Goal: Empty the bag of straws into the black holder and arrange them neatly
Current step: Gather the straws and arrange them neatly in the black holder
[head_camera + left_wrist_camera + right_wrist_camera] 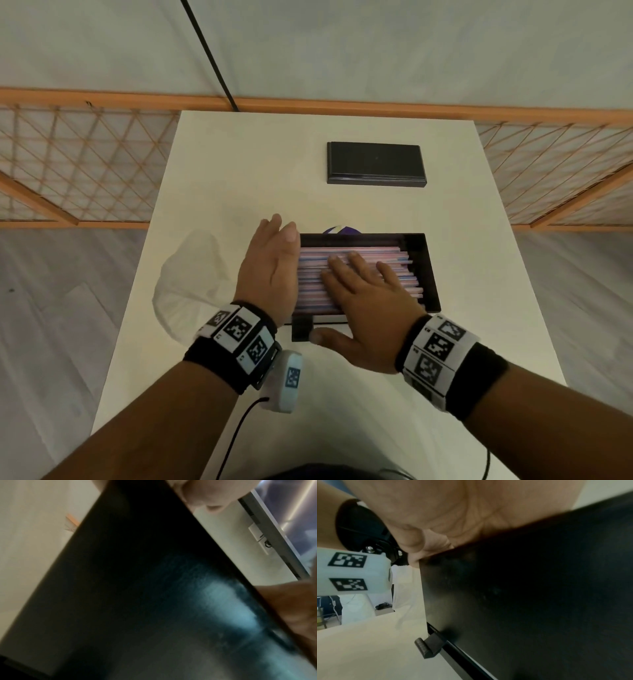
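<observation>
**A:** What is around me?

**B:** I am working at a white table (212, 171) set against a pale wall, with an orange lattice rail (85, 164) behind it. Near the front of the table sits the black holder (432, 274), an open rectangular box. The pink and blue straws (404, 270) lie in it lengthwise, running left to right, most of them level, their right ends stepped unevenly and short of the right wall.

**A:** Where are my hands?

**B:** My left hand (270, 267) stands on edge at the holder's left end, fingers straight and together, palm turned toward the straw ends. I judge it serves as a stop so the ends square up against it. My right hand (363, 301) lies flat across the straws, fingers spread and relaxed, thumb down by the front wall near a small black tab (301, 327). It grips nothing; I think it is pressing the pile level.

**A:** And the bag?

**B:** A crumpled clear bag (191, 274) lies on the table just left of my left hand. It looks empty, though I cannot be sure.

**A:** Anything else?

**B:** A flat black lid (375, 164) rests well apart at the far side, out of the way. A purple and white shape (339, 229) peeks from behind the holder; I cannot tell what it is. The wrist views show mostly the holder's dark wall close up.
</observation>
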`<state>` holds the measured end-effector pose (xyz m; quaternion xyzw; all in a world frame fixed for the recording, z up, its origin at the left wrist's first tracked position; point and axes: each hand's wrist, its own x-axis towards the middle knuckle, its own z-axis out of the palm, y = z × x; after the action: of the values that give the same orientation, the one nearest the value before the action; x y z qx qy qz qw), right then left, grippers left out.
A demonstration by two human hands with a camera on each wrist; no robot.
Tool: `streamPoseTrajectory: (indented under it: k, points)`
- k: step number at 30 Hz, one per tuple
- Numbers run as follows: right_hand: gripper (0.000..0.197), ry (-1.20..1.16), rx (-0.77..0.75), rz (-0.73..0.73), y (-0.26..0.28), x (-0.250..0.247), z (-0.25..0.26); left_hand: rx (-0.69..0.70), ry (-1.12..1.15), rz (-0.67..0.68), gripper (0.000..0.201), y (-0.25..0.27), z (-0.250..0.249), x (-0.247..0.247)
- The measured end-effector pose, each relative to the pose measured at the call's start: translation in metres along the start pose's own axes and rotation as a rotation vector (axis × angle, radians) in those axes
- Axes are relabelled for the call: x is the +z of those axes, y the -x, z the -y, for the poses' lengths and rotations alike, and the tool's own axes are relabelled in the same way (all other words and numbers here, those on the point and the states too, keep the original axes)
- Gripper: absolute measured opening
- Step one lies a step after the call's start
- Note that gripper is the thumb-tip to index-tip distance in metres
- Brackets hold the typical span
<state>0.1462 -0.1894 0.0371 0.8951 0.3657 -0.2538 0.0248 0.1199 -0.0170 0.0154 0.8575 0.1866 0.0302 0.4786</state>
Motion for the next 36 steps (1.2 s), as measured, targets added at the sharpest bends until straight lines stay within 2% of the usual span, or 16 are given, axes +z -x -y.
streamPoseTrajectory:
  k: [3, 5, 6, 8, 10, 11, 13, 15, 18, 22, 26, 28, 30, 31, 33, 36]
  points:
    - [0.101, -0.03, 0.01, 0.029, -0.002, 0.002, -0.001, 0.023, -0.03, 0.001, 0.071, 0.001, -0.001, 0.0]
    - [0.099, -0.078, -0.002, -0.027, 0.0, -0.003, -0.002, 0.013, -0.003, -0.008, 0.071, 0.0, -0.001, -0.001]
    - [0.094, -0.114, 0.003, -0.108, 0.002, -0.006, -0.005, 0.003, 0.02, -0.014, 0.073, 0.0, -0.001, -0.002]
    - [0.075, -0.184, 0.062, -0.38, 0.007, -0.01, -0.017, -0.033, 0.059, -0.02, 0.077, 0.001, -0.001, -0.005]
    - [0.054, -0.215, 0.243, -0.628, 0.013, -0.013, -0.039, -0.108, 0.054, -0.019, 0.077, 0.002, 0.0, -0.008]
    - [0.052, -0.266, 0.376, -0.657, 0.018, -0.013, -0.051, -0.165, 0.049, -0.01, 0.074, 0.003, -0.001, -0.009]
    - [0.055, -0.422, 0.616, -0.535, 0.025, -0.008, -0.069, -0.254, 0.072, 0.013, 0.069, 0.004, 0.0, -0.009]
    - [0.047, -0.539, 0.695, -0.378, 0.026, 0.006, -0.074, -0.285, 0.106, 0.028, 0.058, 0.006, -0.001, -0.008]
    - [0.025, -0.65, 0.631, -0.341, 0.02, 0.025, -0.069, -0.33, 0.111, 0.031, 0.049, 0.007, -0.005, -0.006]
    - [0.027, -0.556, 0.56, -0.478, 0.024, 0.002, -0.073, -0.35, 0.124, 0.01, 0.056, 0.006, -0.021, -0.012]
    - [0.03, -0.373, 0.44, -0.764, 0.053, -0.059, -0.071, -0.253, 0.392, 0.017, 0.085, 0.0, -0.034, -0.018]
    - [0.02, -0.216, 0.343, -0.845, 0.056, -0.08, -0.055, -0.294, 0.44, -0.022, 0.102, -0.012, -0.025, -0.014]
    - [0.017, -0.148, 0.263, -0.813, 0.052, -0.083, -0.041, -0.353, 0.438, -0.034, 0.119, -0.019, -0.014, -0.011]
    - [0.019, -0.125, 0.237, -0.825, 0.048, -0.081, -0.043, -0.376, 0.478, -0.029, 0.118, -0.022, -0.011, -0.01]
    - [0.021, -0.191, 0.3, -0.823, 0.043, -0.071, -0.057, -0.392, 0.513, -0.006, 0.103, -0.024, -0.009, -0.01]
    - [0.03, -0.364, 0.361, -0.74, 0.039, -0.046, -0.072, -0.406, 0.4, 0.03, 0.099, -0.023, -0.007, -0.009]
